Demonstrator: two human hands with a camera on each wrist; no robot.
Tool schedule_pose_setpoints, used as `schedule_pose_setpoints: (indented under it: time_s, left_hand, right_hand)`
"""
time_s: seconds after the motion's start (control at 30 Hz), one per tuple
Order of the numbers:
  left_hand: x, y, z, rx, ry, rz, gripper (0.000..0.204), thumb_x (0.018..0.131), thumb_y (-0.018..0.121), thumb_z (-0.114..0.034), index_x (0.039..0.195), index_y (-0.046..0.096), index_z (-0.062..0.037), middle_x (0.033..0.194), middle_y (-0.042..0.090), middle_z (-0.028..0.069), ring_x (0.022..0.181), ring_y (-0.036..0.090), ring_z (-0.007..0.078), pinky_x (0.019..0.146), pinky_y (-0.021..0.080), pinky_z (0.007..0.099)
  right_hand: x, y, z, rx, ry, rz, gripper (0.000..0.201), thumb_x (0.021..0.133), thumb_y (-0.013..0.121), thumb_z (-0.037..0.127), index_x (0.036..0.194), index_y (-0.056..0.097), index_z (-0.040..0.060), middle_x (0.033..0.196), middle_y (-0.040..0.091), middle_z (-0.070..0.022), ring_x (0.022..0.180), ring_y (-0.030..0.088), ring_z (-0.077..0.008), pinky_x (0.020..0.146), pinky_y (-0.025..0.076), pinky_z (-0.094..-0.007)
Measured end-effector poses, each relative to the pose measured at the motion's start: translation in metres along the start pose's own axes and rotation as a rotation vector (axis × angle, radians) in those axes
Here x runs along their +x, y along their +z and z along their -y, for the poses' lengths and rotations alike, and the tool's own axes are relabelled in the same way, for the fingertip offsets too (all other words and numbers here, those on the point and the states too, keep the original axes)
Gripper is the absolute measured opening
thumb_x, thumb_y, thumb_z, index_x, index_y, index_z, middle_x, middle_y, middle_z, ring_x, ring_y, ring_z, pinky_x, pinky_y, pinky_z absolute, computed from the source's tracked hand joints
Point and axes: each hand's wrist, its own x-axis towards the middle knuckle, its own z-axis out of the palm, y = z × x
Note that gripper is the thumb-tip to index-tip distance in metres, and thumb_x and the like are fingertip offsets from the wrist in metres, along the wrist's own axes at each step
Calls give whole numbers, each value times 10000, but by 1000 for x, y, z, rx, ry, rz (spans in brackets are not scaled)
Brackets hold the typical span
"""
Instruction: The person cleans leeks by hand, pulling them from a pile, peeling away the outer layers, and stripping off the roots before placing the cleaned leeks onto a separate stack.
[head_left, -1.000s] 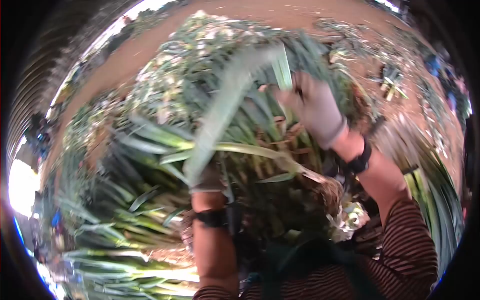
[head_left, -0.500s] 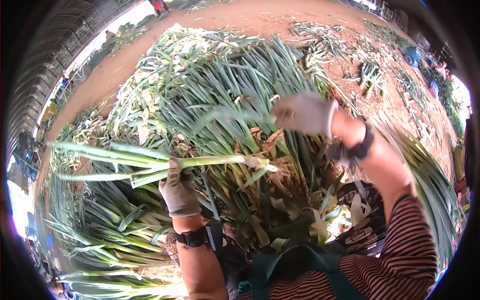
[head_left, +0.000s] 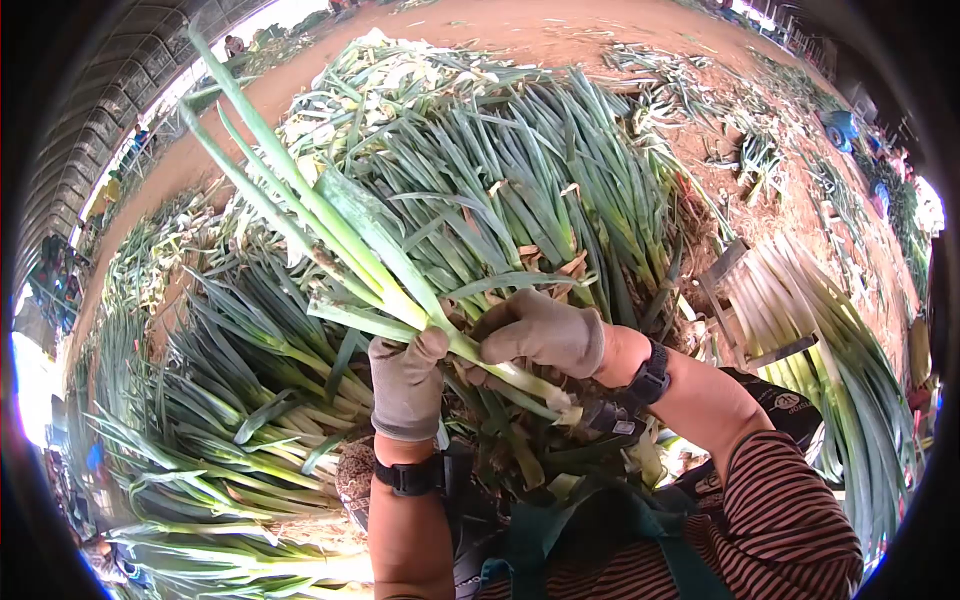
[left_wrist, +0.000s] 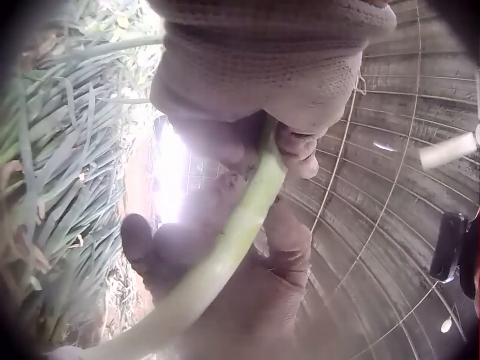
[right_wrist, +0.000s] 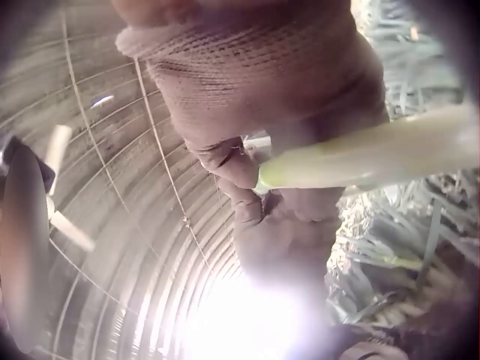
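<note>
Both hands wear pale work gloves and hold one long green onion [head_left: 400, 300], its leaves pointing up and left and its pale root end down to the right. My left hand [head_left: 407, 387] grips the stalk just below where the leaves spread. Close beside it, my right hand [head_left: 545, 335] pinches the stalk nearer the root end. In the left wrist view the pale green stalk [left_wrist: 225, 255] runs out from under the left glove [left_wrist: 255, 75] across the right hand. The right wrist view shows the stem [right_wrist: 375, 154] against the right glove's [right_wrist: 277, 90] curled fingers.
A big pile of green onions [head_left: 500, 160] lies ahead, with another pile [head_left: 230, 420] at left. To the right, a metal frame [head_left: 740, 315] stands around a bundle of onions [head_left: 850, 370]. Scattered leaves lie on the brown ground [head_left: 700, 100] beyond.
The right hand, holding a torn leaf strip a second ago, has come down onto the stalk. The left hand has moved right, and the onion has swung from level to leaves up-left.
</note>
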Motion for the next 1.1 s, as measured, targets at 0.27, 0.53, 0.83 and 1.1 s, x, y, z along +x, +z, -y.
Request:
schedule_pose_setpoints:
  time_s: [0.27,0.53,0.83,1.1]
  left_hand:
    - [-6,5,-7,1,-52,29,514,748,834,-374,1063,630,-22,900,649,50,826,618,163,711,494,287]
    - [-9,10,-7,-75,-77,94,552,688,870,-355,1076,630,-45,929,655,51,830,632,181,711,508,302]
    - [-19,19,-6,-245,-202,270,625,696,876,-293,1188,600,-24,961,677,81,867,672,211,762,547,354]
    - [-14,25,-14,-198,-122,207,472,779,819,-209,1166,620,-26,985,663,28,846,627,145,763,515,278]
  right_hand:
    - [-21,8,8,194,56,38,330,734,608,128,996,712,-44,837,703,-75,732,613,-123,676,475,-245]
    - [-28,-2,-17,142,-172,38,308,810,711,198,1015,697,-32,885,699,-66,757,622,-114,692,495,-248]
    - [-53,17,-22,432,84,354,343,856,742,304,953,667,-16,781,656,-35,680,606,-97,622,501,-244]
    - [-47,8,-67,-1050,391,161,284,910,661,280,1021,664,19,885,668,-39,805,631,-141,696,505,-289]
